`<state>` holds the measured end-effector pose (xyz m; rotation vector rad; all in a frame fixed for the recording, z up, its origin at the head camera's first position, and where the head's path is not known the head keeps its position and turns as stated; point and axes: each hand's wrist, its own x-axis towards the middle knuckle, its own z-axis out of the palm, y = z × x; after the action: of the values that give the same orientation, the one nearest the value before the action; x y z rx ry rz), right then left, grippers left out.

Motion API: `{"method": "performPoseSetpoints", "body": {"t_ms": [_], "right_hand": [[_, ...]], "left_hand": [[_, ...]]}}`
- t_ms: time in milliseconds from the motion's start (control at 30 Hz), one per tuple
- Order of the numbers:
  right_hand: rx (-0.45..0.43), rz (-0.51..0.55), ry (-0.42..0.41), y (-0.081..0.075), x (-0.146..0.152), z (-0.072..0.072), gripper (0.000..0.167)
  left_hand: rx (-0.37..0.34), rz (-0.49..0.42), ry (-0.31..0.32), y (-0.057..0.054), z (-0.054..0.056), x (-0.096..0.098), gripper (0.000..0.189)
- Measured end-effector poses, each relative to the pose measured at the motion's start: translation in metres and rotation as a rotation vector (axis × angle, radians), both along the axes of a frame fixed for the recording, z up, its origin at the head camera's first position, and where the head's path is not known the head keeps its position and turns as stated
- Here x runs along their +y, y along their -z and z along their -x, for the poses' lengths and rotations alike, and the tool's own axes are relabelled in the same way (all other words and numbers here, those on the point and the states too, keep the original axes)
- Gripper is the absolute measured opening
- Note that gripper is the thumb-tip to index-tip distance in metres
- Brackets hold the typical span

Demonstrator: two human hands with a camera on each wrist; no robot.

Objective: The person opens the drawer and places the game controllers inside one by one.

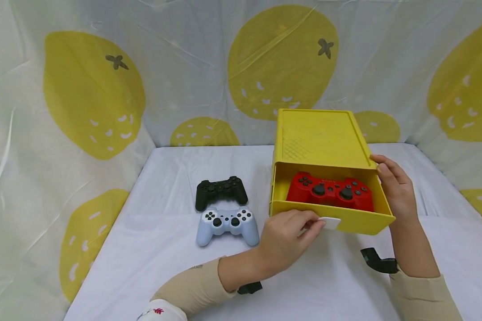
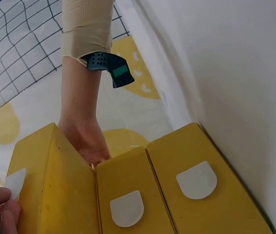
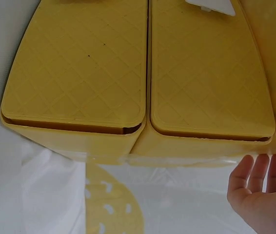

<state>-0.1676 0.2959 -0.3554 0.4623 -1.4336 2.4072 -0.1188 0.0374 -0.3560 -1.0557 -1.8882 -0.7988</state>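
A yellow drawer box (image 1: 321, 136) stands at the right of the table with its top drawer (image 1: 369, 220) pulled out. Inside that drawer lies a red game controller (image 1: 330, 192). My left hand (image 1: 287, 238) pinches the drawer's white tab handle (image 1: 330, 222) between thumb and fingers; the left wrist view shows the same tab (image 2: 16, 183) at the fingertips. My right hand (image 1: 397, 189) rests against the box's right side, and its fingers (image 3: 258, 173) look fairly straight in the right wrist view.
Left of the box lie a black game controller (image 1: 221, 192) and, in front of it, a light blue one (image 1: 226, 226). Two lower drawers with white tabs (image 2: 127, 208) are closed. A lemon-print sheet (image 1: 184, 67) hangs behind and beside the white-covered table (image 1: 164, 196).
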Motion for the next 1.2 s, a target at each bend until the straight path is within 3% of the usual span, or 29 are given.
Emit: {"method": "performPoseSetpoints", "body": {"t_ms": [267,467,833,1200], "right_hand": [[0.006,-0.051,0.062,0.0,-0.001,0.0,0.03],[0.029,-0.066,0.05,0.002,0.001,0.001,0.03],[0.064,-0.044,0.003,0.001,0.002,0.002,0.03],[0.029,-0.042,0.036,0.002,0.001,0.001,0.029]], "left_hand": [[-0.003,-0.01,0.003,-0.002,0.011,0.002,0.013],[-0.062,0.002,0.028,-0.004,0.016,0.003,0.011],[-0.088,-0.003,0.027,-0.003,0.032,0.007,0.013],[-0.129,-0.015,0.058,-0.004,0.043,0.009,0.012]]}}
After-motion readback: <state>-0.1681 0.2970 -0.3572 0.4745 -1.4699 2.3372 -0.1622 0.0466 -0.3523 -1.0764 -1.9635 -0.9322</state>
